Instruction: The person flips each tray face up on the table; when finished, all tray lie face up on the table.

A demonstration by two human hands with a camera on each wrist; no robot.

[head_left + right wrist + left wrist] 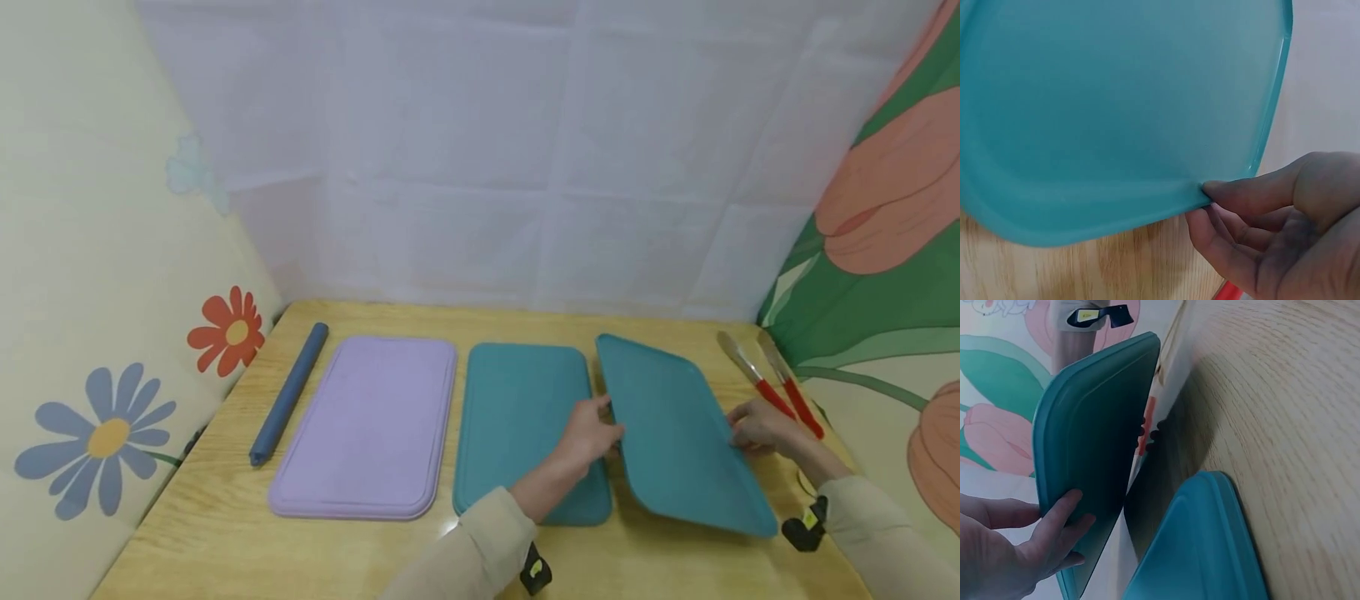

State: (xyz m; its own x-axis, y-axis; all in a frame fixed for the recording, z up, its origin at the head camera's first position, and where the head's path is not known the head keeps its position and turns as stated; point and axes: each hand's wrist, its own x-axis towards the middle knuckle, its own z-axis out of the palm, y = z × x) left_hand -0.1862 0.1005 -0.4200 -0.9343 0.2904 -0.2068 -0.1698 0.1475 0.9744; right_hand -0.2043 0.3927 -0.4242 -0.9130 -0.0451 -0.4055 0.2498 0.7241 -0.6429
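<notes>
A teal rectangular tray point(675, 433) is tilted up at the right of the table, its left side higher than its right. My left hand point(583, 437) grips its left edge; in the left wrist view the fingers point(1060, 522) lie on the tray's underside, with the thumb near the rim. On the opposite edge, my right hand point(765, 429) pinches the rim between the thumb point(1247, 194) and curled fingers. Flat beside it lies a second teal tray point(517, 417), partly covered by my left forearm. Farther left is a lilac tray point(367, 425).
A dark blue rolled-up piece point(288, 396) lies along the left side of the wooden table point(225, 517). Two red-handled tools point(802, 408) with flat pale heads lie by the right edge. White cloth point(450, 167) hangs behind, with flower-printed cloth at both sides.
</notes>
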